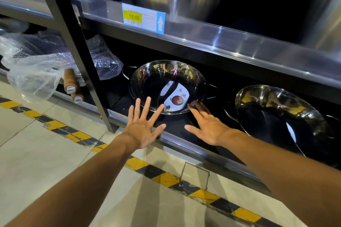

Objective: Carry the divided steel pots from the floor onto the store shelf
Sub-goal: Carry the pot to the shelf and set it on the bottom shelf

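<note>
Both hands, left point(143, 131) and right point(208, 127), fingers spread and empty, hover before a pot point(147, 83) on the shelf point(177, 140), another pot point(280, 116) at 3 o'clock; no pots visible on the floor point(46, 149).

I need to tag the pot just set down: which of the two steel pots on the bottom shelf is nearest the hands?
The left pot, with the paper label inside; both open hands, left hand and right hand, are spread just before its rim. The right pot sits off to the side.
</note>
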`<state>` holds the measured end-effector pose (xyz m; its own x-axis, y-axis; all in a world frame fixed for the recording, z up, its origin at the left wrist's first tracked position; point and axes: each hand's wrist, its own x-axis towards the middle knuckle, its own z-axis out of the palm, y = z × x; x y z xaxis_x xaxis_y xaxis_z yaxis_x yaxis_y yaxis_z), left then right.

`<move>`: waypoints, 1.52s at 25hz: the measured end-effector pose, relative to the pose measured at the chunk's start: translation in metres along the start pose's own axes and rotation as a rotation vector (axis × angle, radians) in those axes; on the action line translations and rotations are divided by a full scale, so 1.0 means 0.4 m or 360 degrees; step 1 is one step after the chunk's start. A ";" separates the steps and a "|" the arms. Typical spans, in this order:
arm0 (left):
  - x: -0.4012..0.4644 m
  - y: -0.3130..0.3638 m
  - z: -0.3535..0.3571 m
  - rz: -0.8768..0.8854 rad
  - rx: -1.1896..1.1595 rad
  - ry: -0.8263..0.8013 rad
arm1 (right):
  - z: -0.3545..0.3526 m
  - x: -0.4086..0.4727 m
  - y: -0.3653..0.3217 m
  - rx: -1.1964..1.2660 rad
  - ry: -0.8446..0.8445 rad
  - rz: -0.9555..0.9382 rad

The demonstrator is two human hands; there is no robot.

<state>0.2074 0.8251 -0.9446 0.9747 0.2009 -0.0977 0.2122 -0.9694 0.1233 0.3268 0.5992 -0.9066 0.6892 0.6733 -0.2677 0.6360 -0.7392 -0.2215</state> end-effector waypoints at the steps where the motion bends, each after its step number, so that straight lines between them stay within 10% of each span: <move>1: -0.006 0.008 -0.004 0.0054 -0.0018 0.0099 | -0.017 -0.028 0.006 0.0022 0.0052 -0.0055; 7: -0.042 0.226 0.030 0.0219 -0.0192 0.0240 | -0.034 -0.309 0.146 0.0144 0.0446 0.0049; 16: -0.023 0.498 0.000 0.0945 -0.0009 0.0078 | 0.061 -0.504 0.516 -0.0140 0.0147 0.1071; 26: -0.039 0.659 0.033 0.0794 0.0082 -0.0281 | 0.066 -0.603 0.517 0.0108 0.0210 0.0375; 38: -0.019 0.685 0.002 0.0670 0.0231 -0.0310 | 0.064 -0.587 0.507 -0.0069 0.0003 0.0542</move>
<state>0.2582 0.5576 -0.9107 0.9397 -0.2295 -0.2535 -0.2232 -0.9733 0.0537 0.2850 0.2908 -0.9124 0.8651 0.3880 -0.3178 0.3835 -0.9201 -0.0793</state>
